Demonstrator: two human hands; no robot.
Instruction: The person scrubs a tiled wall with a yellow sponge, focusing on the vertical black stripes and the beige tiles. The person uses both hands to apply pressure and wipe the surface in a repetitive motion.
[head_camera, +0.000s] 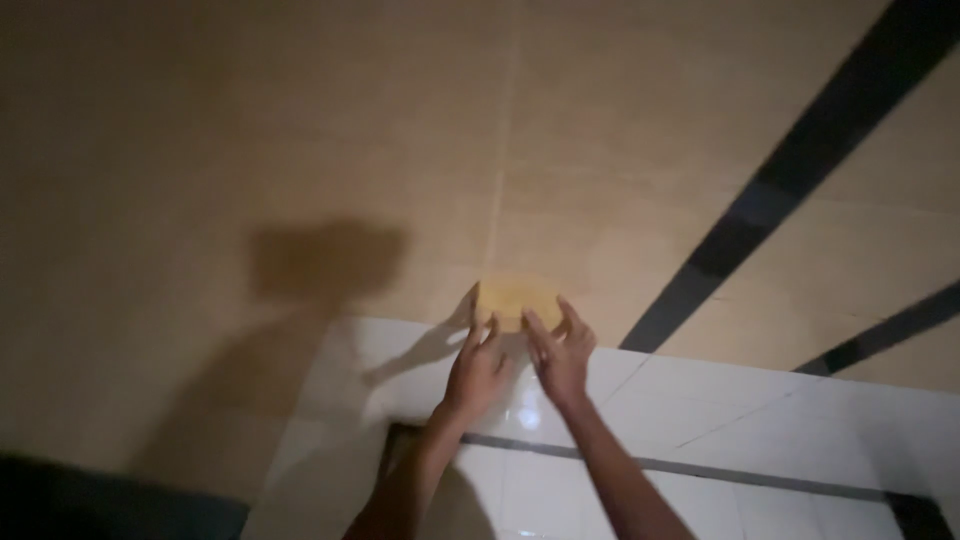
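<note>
While your arms are reaching forward and up, your left hand (478, 368) is spreading its fingers (472, 318) against the left edge of a round yellow sponge (515, 300), thumb out to the side and fingertips touching it. Your right hand (562, 358) is doing the same from the right, its fingers curling around the sponge's lower right rim, so both hands are grasping the sponge between them, neither one clenched into a fist. The two hands are sitting just beside each other, wrists apart and forearms coming in from the bottom of the view.

The sponge is lying right on the line where the white tiled wall (760, 420) is meeting the beige surface above it (300, 130) (the light is dim and the view is blurred, so you cannot tell whether it is flat against one or the other). A grey band (700, 468) is running across the white tiles below your hands. Two dark stripes (790, 170) are crossing the beige area to the right, well apart from the sponge. Shadows of your hands are falling on the beige area to the left (325, 262).
</note>
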